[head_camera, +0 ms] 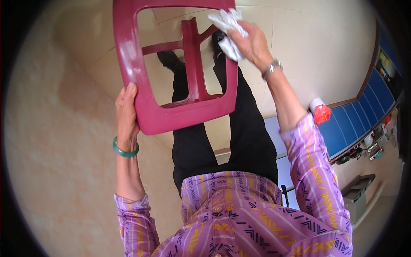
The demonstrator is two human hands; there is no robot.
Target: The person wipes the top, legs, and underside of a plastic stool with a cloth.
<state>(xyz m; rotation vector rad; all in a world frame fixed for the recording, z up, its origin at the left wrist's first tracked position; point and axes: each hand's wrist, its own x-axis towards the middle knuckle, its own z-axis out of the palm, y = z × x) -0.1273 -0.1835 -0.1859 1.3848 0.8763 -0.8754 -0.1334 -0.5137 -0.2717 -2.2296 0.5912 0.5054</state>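
A magenta plastic frame (pixel 175 120), seemingly part of a stool or chair, is held in front of my legs. It has rounded corners, open gaps and crossing bars; its top runs out of view. My left hand (pixel 126 115) grips its left edge near the lower corner, thumb on the face, with the other fingers partly hidden. In my right hand (pixel 253 45) is a crumpled white cloth (pixel 229 22), which lies against the frame's upper right side. Slight blur shows on that hand.
Below the frame are my black trousers (pixel 252 128), black shoes (pixel 170 59) and the tiled floor (pixel 298 48). To the right stand blue cabinets (pixel 350 125) and a white container with a red plastic bag (pixel 322 114). Pans (pixel 343 159) sit along the counter. A pale wall (pixel 70 160) rises at left.
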